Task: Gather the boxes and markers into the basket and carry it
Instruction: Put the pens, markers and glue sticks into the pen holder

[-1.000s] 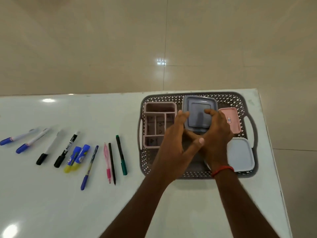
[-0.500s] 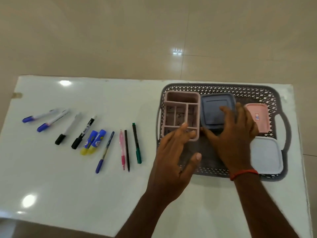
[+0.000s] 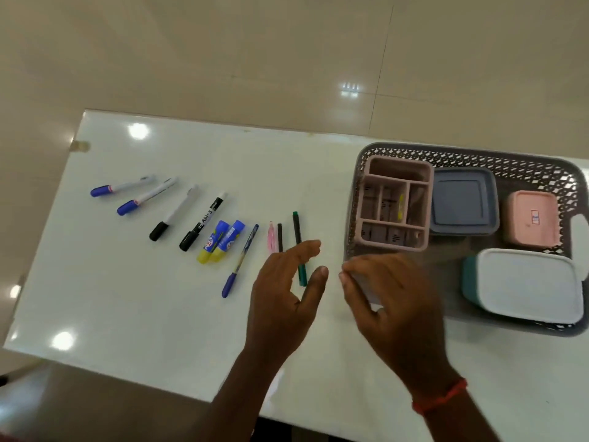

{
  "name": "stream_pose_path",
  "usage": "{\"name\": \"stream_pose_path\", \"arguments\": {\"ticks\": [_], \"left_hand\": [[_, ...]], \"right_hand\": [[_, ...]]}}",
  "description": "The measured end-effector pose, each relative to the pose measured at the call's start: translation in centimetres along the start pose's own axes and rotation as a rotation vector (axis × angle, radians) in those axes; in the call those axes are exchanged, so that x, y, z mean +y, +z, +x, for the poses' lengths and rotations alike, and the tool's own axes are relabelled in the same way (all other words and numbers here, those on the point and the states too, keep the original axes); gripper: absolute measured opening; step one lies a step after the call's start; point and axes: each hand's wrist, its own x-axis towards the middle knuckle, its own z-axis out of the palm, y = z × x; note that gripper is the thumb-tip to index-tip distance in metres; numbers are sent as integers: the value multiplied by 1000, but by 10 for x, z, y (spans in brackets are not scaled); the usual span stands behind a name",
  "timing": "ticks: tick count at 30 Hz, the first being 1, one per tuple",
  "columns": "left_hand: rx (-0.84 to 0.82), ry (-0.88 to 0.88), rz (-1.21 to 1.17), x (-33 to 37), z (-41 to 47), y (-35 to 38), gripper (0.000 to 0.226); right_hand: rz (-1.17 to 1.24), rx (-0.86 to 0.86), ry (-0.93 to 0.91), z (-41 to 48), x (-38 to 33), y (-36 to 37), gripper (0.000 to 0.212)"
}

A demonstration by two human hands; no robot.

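A grey lattice basket [image 3: 471, 154] sits at the table's right end. Inside it are a pink divided organiser [image 3: 395, 202], a grey-blue lidded box [image 3: 462, 202], a small pink box [image 3: 532, 218] and a teal box with a white lid [image 3: 526, 285]. A row of markers and pens lies on the white table to the left, among them a green pen [image 3: 298, 231], a black pen [image 3: 279, 236], a pink pen [image 3: 271, 236] and a blue pen [image 3: 242, 260]. My left hand [image 3: 283, 295] hovers over the green pen, fingers relaxed. My right hand [image 3: 389, 295] hangs empty by the basket's near left corner.
Further left lie two blue-and-yellow glue sticks [image 3: 221, 240], two black-capped markers [image 3: 204, 221] and two blue-capped markers [image 3: 122, 186]. The white table [image 3: 159, 314] ends close behind the basket and at my near side; tiled floor lies beyond.
Both hands have left the grey-blue box in the basket and drawn back and left toward the pens. The view has swung left, so the basket now sits at the right edge.
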Motion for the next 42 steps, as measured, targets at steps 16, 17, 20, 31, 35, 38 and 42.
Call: {"name": "stream_pose_path", "arguments": {"ticks": [16,17,20,31,35,38,42], "left_hand": [[-422,-21,521,-68,2,-24,60],[-406,-3,527,-70,2,-22,58],[-411,37,611,-75,1,-11,54],[-486,174,770,-72,5,3,45],[-502,176,785,-73,-1,8,38],[-507,159,766,-70,-3,10,34],[-544,91,747,-56,-4,13,29]], "right_hand": [[-201,-573,439,4,-45,96,46],[-211,-582,433,6,-44,100,47],[-212,-567,433,12,-40,105,44],[-271,-609,545,2,-38,96,35],[-327,-614,588,-16,-38,87,45],[-348,-616,595,-37,-37,82,53],[-267,-496,573,-69,-33,72,44]]}}
